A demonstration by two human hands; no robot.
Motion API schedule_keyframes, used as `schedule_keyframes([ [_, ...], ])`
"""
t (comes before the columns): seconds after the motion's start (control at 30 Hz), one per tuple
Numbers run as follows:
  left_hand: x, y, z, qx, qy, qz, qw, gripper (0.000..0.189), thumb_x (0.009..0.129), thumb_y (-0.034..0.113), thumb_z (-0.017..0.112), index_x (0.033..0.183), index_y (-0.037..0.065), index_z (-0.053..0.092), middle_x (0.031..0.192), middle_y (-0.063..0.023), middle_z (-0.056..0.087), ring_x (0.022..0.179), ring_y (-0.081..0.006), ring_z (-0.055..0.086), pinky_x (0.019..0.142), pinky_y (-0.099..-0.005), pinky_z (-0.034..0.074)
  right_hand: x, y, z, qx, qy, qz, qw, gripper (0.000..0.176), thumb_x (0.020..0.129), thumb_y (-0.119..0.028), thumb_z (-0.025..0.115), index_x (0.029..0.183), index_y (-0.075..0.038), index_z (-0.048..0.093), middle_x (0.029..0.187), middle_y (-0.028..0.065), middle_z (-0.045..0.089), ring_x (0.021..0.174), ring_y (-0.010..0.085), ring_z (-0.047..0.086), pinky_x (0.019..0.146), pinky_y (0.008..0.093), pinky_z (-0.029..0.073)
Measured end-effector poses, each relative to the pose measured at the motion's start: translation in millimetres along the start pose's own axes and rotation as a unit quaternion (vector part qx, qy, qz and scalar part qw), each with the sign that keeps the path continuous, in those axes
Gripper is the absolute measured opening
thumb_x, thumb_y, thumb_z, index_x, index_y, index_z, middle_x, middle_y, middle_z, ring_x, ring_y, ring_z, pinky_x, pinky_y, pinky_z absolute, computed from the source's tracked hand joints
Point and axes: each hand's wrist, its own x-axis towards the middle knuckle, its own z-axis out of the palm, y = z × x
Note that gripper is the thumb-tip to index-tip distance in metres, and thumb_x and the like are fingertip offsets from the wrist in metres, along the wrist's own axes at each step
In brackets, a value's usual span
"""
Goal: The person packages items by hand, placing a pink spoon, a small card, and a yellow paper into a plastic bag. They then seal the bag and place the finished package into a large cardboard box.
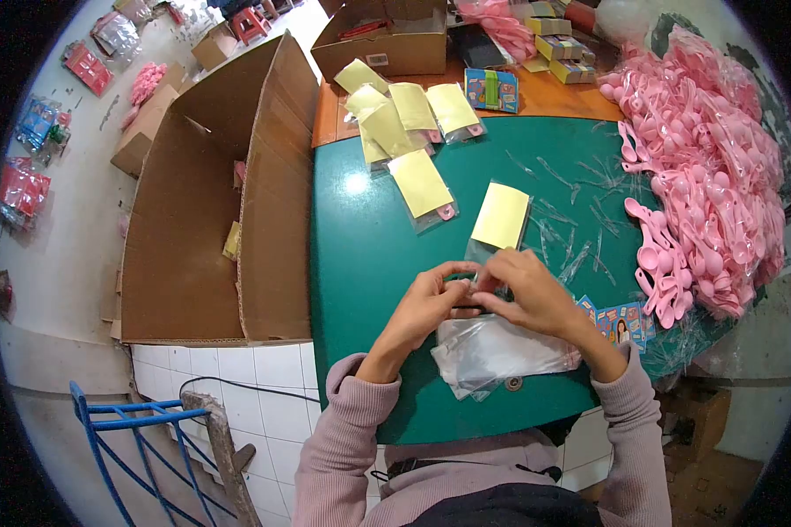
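A clear plastic bag with a yellow card [501, 216] inside lies on the green table, its near end under my fingers. My left hand [432, 300] is closed in a pinch at that end. Beside it, my right hand [531, 293] pinches the same spot, fingertips almost touching the left ones. Exactly what lies between the fingertips is partly hidden. Below my hands rests a stack of clear plastic bags [501, 351]. Colourful printed cards [622, 325] lie by my right wrist, partly covered by the arm.
Several bags with yellow cards [419, 183] lie at the back left. Pink measuring spoons [721, 176] are heaped on the right, near scattered plastic strips [580, 255]. A tall open cardboard box [277, 202] stands left of the table [369, 263]; a blue metal frame [141, 420] is lower left.
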Motion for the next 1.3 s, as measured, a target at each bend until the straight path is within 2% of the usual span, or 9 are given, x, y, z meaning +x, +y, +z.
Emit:
schedule_keyframes([
  [0.17,-5,5,6,-0.021,-0.028,0.013,0.999,0.049,0.092,0.012,0.035,0.137,0.002,0.017,0.109,-0.0164,0.055,0.1,-0.0217,0.055,0.089,-0.0337,0.047,2,-2,11,-0.068,0.108,-0.008,0.992,0.021,0.073,-0.018,0.065,0.084,-0.006,0.052,0.08,0.0083,0.049,0.08,0.0255,0.049,0.07,0.0376,0.036],
  [0.37,-6,2,1,0.065,-0.038,0.053,0.996,0.057,0.092,0.015,0.028,0.142,0.014,0.0,0.115,-0.0179,0.051,0.102,-0.0234,0.054,0.089,-0.036,0.046,2,0,9,0.01,0.08,0.01,0.997,0.019,0.072,-0.016,0.064,0.082,-0.006,0.052,0.08,0.0078,0.048,0.081,0.0246,0.048,0.071,0.0365,0.036],
  [0.57,-5,2,5,-0.048,-0.005,0.016,0.999,0.056,0.092,0.013,0.033,0.142,0.019,0.01,0.095,-0.0107,0.057,0.084,-0.0153,0.056,0.073,-0.0263,0.049,0,-9,11,-0.091,0.072,-0.019,0.993,0.017,0.071,-0.015,0.064,0.08,-0.007,0.052,0.08,0.0071,0.049,0.081,0.0237,0.049,0.073,0.0368,0.036],
  [0.8,2,-4,1,0.057,0.0,0.071,0.996,0.054,0.087,0.001,0.043,0.137,0.013,0.025,0.074,-0.0013,0.056,0.061,-0.0068,0.05,0.053,-0.0207,0.04,-2,-11,11,-0.107,0.003,-0.099,0.989,0.017,0.072,-0.016,0.064,0.081,-0.007,0.052,0.076,0.0051,0.05,0.078,0.0221,0.051,0.075,0.036,0.035],
  [0.97,1,3,1,0.004,0.021,0.076,0.997,0.041,0.089,0.001,0.039,0.129,0.008,0.032,0.092,-0.0112,0.06,0.082,-0.0142,0.061,0.071,-0.0238,0.05,-4,2,-64,0.307,-0.251,-0.113,0.911,0.016,0.079,-0.018,0.063,0.081,-0.005,0.054,0.075,0.0041,0.051,0.07,0.0139,0.05,0.068,0.028,0.039],
  [1.03,-3,8,3,-0.004,0.005,0.07,0.998,0.031,0.09,0.002,0.036,0.121,0.004,0.039,0.1,-0.0142,0.06,0.092,-0.0177,0.06,0.08,-0.026,0.05,-21,40,-101,0.354,-0.13,-0.037,0.926,0.018,0.077,-0.016,0.065,0.079,-0.003,0.054,0.075,0.0055,0.051,0.07,0.0137,0.049,0.064,0.0266,0.04],
  [1.1,-1,7,5,-0.031,-0.008,0.069,0.997,0.024,0.09,0.002,0.035,0.112,0.001,0.046,0.1,-0.0116,0.059,0.089,-0.0159,0.06,0.08,-0.0263,0.05,-28,100,-131,0.18,0.153,0.173,0.956,0.021,0.073,-0.012,0.067,0.084,-0.001,0.053,0.082,0.0079,0.053,0.077,0.0177,0.051,0.068,0.0288,0.042],
  [1.27,0,8,4,0.0,-0.008,0.09,0.996,0.022,0.092,0.005,0.034,0.105,0.0,0.05,0.102,-0.0098,0.058,0.092,-0.0144,0.058,0.083,-0.0286,0.049,-66,129,-106,-0.295,0.302,0.165,0.891,0.048,0.066,-0.01,0.069,0.107,-0.002,0.047,0.104,0.0142,0.047,0.091,0.0251,0.05,0.075,0.0337,0.046],
  [1.3,-1,8,5,0.01,-0.013,0.099,0.995,0.022,0.092,0.006,0.033,0.104,0.0,0.05,0.102,-0.0098,0.057,0.093,-0.0142,0.057,0.084,-0.0297,0.049,-55,87,-96,-0.189,0.25,0.1,0.944,0.05,0.065,-0.01,0.071,0.108,-0.002,0.047,0.103,0.0146,0.046,0.09,0.0249,0.05,0.075,0.0335,0.046],
])
